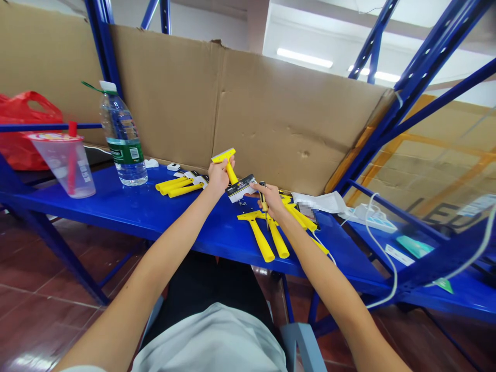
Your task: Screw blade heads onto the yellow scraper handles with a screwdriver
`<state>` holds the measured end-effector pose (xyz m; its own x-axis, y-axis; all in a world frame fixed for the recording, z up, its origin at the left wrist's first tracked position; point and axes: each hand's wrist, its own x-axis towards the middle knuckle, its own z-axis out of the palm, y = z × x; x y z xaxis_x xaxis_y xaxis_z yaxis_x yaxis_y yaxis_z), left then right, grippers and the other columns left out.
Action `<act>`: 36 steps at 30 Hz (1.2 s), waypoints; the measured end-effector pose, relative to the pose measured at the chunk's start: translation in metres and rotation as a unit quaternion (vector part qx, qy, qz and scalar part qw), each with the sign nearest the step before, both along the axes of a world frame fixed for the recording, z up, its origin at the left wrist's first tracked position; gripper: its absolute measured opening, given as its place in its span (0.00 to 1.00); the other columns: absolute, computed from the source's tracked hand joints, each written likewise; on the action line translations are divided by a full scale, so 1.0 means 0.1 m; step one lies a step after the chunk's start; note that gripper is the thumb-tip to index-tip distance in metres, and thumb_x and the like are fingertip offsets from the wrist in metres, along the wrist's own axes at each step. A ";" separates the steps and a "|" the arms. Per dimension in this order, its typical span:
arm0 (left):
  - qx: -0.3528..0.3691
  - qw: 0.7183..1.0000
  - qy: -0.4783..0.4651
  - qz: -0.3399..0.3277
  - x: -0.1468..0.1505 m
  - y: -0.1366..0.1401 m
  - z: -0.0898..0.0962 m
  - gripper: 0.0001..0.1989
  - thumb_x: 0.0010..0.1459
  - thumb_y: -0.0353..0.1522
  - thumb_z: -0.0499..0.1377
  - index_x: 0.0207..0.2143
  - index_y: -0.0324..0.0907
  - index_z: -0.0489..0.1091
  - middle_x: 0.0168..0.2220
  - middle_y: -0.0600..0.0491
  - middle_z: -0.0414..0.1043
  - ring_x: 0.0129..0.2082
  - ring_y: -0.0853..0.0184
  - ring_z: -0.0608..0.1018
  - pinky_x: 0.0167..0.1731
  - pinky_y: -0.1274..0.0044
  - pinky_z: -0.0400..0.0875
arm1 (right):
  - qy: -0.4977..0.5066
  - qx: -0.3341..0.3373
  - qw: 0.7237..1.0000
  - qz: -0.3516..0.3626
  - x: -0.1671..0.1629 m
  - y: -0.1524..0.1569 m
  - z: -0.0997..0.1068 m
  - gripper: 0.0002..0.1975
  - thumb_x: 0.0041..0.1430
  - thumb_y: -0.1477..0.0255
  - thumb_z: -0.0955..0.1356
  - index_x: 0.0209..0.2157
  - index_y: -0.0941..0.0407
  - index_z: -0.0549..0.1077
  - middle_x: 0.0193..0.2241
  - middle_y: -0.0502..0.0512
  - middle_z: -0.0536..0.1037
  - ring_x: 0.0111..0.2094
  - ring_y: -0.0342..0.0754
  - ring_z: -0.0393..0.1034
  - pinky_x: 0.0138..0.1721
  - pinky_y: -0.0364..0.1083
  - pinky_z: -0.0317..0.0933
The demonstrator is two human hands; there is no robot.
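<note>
My left hand point(219, 176) is closed around a yellow scraper point(231, 173), its wide head tilted up above the fingers. A flat black-and-white printed packet point(240, 188) lies across the lower end of the scraper, with my right thumb pressing on its right edge. Wrapped in my right hand point(274, 200) is a screwdriver point(264, 202) with a yellow and black handle, its shaft pointing down. Below that hand, yellow scraper handles point(260, 238) lie on the blue table point(155, 219). To the left of my left hand rest several yellow scrapers point(185, 189) with printed heads.
A large water bottle point(124, 137) and a plastic cup with a red straw point(64, 165) stand at the left, before a red bag point(23, 144). Cardboard point(271, 119) walls the back. Rightward are a white power strip point(372, 219), cables and blue rack posts point(411, 88).
</note>
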<state>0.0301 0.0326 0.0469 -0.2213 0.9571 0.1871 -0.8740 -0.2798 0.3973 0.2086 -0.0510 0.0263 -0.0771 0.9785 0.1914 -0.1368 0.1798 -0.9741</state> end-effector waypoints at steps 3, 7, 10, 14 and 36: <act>-0.009 1.000 -0.001 -0.026 -0.05 -0.04 0.01 0.27 0.66 0.16 0.58 0.64 0.40 0.69 0.58 0.41 0.81 0.53 0.63 0.87 0.61 0.70 0.78 | 0.009 0.006 1.000 -0.019 0.02 0.02 0.00 0.20 0.44 0.61 0.85 0.30 0.56 0.78 0.37 0.61 0.88 0.36 0.58 0.86 0.09 0.38 0.54; -0.017 0.999 0.009 -0.043 -0.08 -0.08 0.02 0.27 0.68 0.16 0.54 0.65 0.42 0.71 0.62 0.43 0.79 0.62 0.63 0.82 0.68 0.67 0.71 | 0.007 0.021 0.999 -0.033 0.05 0.04 0.00 0.21 0.45 0.59 0.85 0.29 0.56 0.78 0.37 0.60 0.88 0.36 0.57 0.86 0.10 0.38 0.55; -0.008 0.999 0.022 -0.044 -0.10 -0.09 0.01 0.27 0.70 0.18 0.54 0.65 0.47 0.72 0.65 0.47 0.78 0.67 0.62 0.78 0.71 0.64 0.68 | -0.020 0.020 0.999 -0.030 0.05 0.04 0.00 0.22 0.43 0.58 0.85 0.30 0.56 0.79 0.36 0.60 0.88 0.38 0.58 0.86 0.11 0.38 0.56; 0.030 0.998 0.036 -0.047 -0.11 -0.09 -0.01 0.26 0.71 0.23 0.57 0.67 0.50 0.72 0.67 0.49 0.77 0.69 0.60 0.77 0.72 0.60 0.66 | -0.056 0.028 0.998 -0.020 0.03 0.05 -0.03 0.23 0.39 0.56 0.86 0.29 0.55 0.80 0.33 0.59 0.87 0.40 0.59 0.86 0.12 0.38 0.55; 0.054 0.986 0.141 -0.064 -0.05 -0.07 -0.09 0.22 0.66 0.24 0.67 0.60 0.46 0.75 0.60 0.45 0.82 0.60 0.59 0.83 0.64 0.64 0.73 | -0.052 0.073 0.991 -0.102 0.15 0.18 -0.07 0.26 0.39 0.50 0.85 0.29 0.53 0.77 0.24 0.46 0.73 0.23 0.43 0.63 0.17 0.42 0.58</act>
<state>0.0254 0.0251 0.0382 -0.0242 0.9448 0.3268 -0.7637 -0.2284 0.6038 0.2235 -0.0327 0.0196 0.0921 0.9380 0.3340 0.0167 0.3340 -0.9424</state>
